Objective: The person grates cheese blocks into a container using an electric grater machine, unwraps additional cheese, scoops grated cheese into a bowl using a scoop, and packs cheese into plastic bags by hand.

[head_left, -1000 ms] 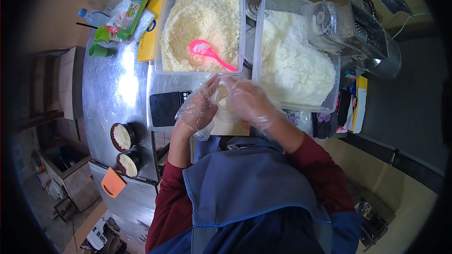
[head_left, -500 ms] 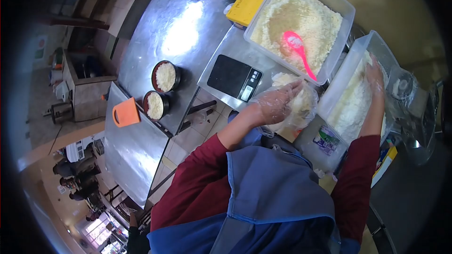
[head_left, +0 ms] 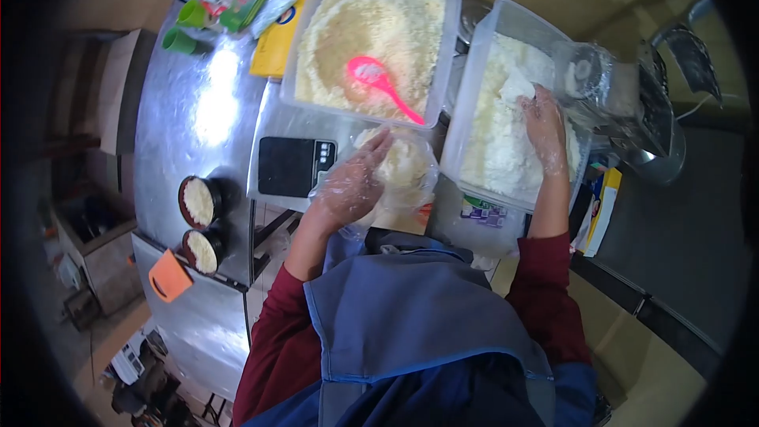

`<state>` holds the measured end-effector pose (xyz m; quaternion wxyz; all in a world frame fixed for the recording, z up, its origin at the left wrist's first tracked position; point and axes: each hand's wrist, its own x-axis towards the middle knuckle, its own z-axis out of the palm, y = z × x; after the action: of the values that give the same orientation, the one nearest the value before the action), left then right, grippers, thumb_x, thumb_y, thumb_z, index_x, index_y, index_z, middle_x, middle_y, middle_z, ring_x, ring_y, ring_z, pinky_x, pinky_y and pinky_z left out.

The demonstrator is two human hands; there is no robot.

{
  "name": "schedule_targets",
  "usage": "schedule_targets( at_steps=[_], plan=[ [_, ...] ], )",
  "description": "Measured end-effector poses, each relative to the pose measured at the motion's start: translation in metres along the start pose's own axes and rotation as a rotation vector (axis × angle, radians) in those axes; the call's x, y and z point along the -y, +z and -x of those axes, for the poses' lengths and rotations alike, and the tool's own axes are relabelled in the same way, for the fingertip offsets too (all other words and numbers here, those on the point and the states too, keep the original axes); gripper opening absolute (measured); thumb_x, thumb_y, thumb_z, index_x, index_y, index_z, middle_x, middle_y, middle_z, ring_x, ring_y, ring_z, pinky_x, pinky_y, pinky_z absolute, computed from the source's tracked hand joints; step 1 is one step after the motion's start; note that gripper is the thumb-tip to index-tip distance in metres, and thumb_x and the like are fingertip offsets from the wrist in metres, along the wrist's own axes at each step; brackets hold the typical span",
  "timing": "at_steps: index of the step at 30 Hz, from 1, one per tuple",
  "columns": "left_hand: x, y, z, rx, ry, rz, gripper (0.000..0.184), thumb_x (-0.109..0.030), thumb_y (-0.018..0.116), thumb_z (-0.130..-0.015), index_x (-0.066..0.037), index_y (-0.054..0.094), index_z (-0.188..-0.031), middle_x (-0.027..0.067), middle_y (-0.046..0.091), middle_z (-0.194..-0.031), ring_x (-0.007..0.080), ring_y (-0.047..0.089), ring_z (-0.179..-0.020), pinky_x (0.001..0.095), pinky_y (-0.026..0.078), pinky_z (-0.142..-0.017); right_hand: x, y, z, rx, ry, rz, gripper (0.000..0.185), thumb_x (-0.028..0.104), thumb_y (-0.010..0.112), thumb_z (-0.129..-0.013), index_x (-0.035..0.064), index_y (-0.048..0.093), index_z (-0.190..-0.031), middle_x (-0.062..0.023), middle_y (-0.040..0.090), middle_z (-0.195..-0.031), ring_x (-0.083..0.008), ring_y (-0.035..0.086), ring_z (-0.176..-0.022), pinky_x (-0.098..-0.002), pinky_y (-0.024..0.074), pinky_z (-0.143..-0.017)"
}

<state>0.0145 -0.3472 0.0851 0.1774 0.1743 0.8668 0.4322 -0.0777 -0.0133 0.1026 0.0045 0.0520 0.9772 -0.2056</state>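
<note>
My left hand (head_left: 353, 183) grips a clear plastic bag (head_left: 427, 174) holding pale crumbly powder, just below a large clear tub (head_left: 453, 39). That tub is full of yellowish-white powder, with a pink spoon (head_left: 385, 85) lying on top. Inside a second clear tub (head_left: 453, 146) of white powder is my right hand (head_left: 545, 128), fingers closed at a white piece (head_left: 518, 85) whose kind I cannot make out. A black kitchen scale (head_left: 286, 167) sits left of the bag.
Two dark round tins (head_left: 188, 204) with white crumbs stand on the steel table (head_left: 158, 150), near an orange board (head_left: 168, 277). Green cups (head_left: 180, 41) and a yellow box (head_left: 273, 51) are at the back. Plastic-wrapped equipment (head_left: 605, 83) borders the right tub.
The view has swung right, so everything sits further left. My right hand has shifted within the white powder and now has a white piece at its fingers. My left hand keeps the bag.
</note>
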Motion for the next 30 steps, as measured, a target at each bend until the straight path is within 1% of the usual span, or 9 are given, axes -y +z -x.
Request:
schedule_targets(
  at_steps=[6, 10, 12, 13, 16, 19, 22, 24, 30],
  plan=[
    [-0.004, -0.006, -0.008, 0.053, -0.042, 0.012, 0.075, 0.006, 0.050, -0.067, -0.005, 0.035, -0.140, 0.0131, 0.033, -0.147, 0.0361, 0.057, -0.104, 0.0381, 0.048, -0.085, 0.011, -0.012, 0.022, -0.237, 0.071, -0.129, 0.021, 0.010, 0.053, -0.089, 0.0004, 0.055, -0.108, -0.0262, 0.062, -0.097, -0.0422, 0.060, -0.095, -0.0426, 0.0457, -0.079],
    [0.001, -0.005, -0.015, 0.033, 0.018, -0.083, 0.075, 0.004, 0.050, -0.067, -0.003, 0.034, -0.140, 0.0127, 0.032, -0.148, 0.0363, 0.057, -0.104, 0.0382, 0.047, -0.087, 0.010, -0.025, 0.027, -0.258, 0.040, -0.178, 0.018, 0.004, 0.053, -0.087, 0.0032, 0.055, -0.105, -0.0240, 0.063, -0.094, -0.0408, 0.061, -0.090, -0.0425, 0.0459, -0.075],
    [0.001, -0.004, -0.013, 0.005, 0.050, -0.137, 0.075, 0.004, 0.050, -0.067, -0.004, 0.035, -0.140, 0.0127, 0.032, -0.148, 0.0358, 0.054, -0.112, 0.0376, 0.045, -0.094, 0.006, -0.026, 0.035, -0.115, 0.103, -0.168, 0.019, 0.007, 0.050, -0.091, 0.0039, 0.055, -0.109, -0.0227, 0.063, -0.096, -0.0305, 0.063, -0.088, -0.0340, 0.0462, -0.077],
    [-0.011, -0.011, -0.014, 0.068, -0.071, 0.005, 0.066, 0.001, 0.051, -0.072, -0.002, 0.040, -0.137, 0.0156, 0.036, -0.145, 0.0356, 0.046, -0.123, 0.0374, 0.039, -0.102, 0.009, -0.026, 0.034, -0.125, 0.103, -0.174, 0.019, 0.007, 0.050, -0.091, 0.0039, 0.055, -0.109, -0.0227, 0.063, -0.096, -0.0305, 0.063, -0.088, -0.0340, 0.0462, -0.077],
    [-0.009, -0.009, -0.014, 0.030, 0.016, -0.052, 0.067, 0.002, 0.051, -0.072, -0.004, 0.040, -0.137, 0.0129, 0.036, -0.145, 0.0345, 0.046, -0.123, 0.0369, 0.040, -0.102, 0.011, -0.028, 0.042, -0.255, 0.108, -0.286, 0.020, 0.003, 0.052, -0.087, 0.0064, 0.057, -0.106, -0.0231, 0.062, -0.090, -0.0380, 0.061, -0.082, -0.0392, 0.0460, -0.073],
    [-0.007, -0.012, -0.017, 0.034, 0.036, -0.024, 0.069, 0.002, 0.052, -0.071, -0.006, 0.039, -0.138, 0.0118, 0.037, -0.145, 0.0343, 0.052, -0.115, 0.0364, 0.044, -0.094, 0.007, -0.032, 0.039, -0.182, 0.084, -0.151, 0.021, 0.003, 0.049, -0.089, 0.0063, 0.057, -0.109, -0.0178, 0.064, -0.089, -0.0313, 0.064, -0.082, -0.0365, 0.0470, -0.074],
    [-0.015, -0.017, -0.013, 0.075, -0.042, 0.076, 0.070, 0.003, 0.052, -0.069, -0.006, 0.040, -0.138, 0.0121, 0.037, -0.145, 0.0345, 0.056, -0.108, 0.0364, 0.047, -0.088, 0.011, -0.046, 0.053, -0.340, -0.007, -0.480, 0.021, 0.003, 0.047, -0.092, 0.0054, 0.058, -0.110, -0.0101, 0.065, -0.093, -0.0215, 0.066, -0.084, -0.0322, 0.0495, -0.074],
    [-0.016, -0.018, -0.015, 0.112, -0.095, 0.119, 0.071, 0.003, 0.052, -0.069, -0.006, 0.040, -0.138, 0.0122, 0.037, -0.146, 0.0347, 0.057, -0.105, 0.0364, 0.047, -0.085, 0.031, -0.068, 0.064, -0.110, 0.057, -0.916, 0.020, 0.004, 0.045, -0.094, 0.0040, 0.058, -0.109, -0.0056, 0.063, -0.100, -0.0158, 0.065, -0.087, -0.0280, 0.0516, -0.073],
    [-0.014, -0.017, -0.015, 0.104, -0.154, 0.241, 0.076, 0.011, 0.048, -0.066, -0.007, 0.039, -0.139, 0.0096, 0.035, -0.148, 0.0220, 0.056, -0.113, 0.0315, 0.046, -0.086, 0.085, -0.035, 0.094, 0.418, -0.037, -1.025, 0.019, 0.004, 0.045, -0.094, 0.0047, 0.058, -0.109, -0.0060, 0.061, -0.091, -0.0101, 0.060, -0.072, -0.0249, 0.0496, -0.062]
  ],
)
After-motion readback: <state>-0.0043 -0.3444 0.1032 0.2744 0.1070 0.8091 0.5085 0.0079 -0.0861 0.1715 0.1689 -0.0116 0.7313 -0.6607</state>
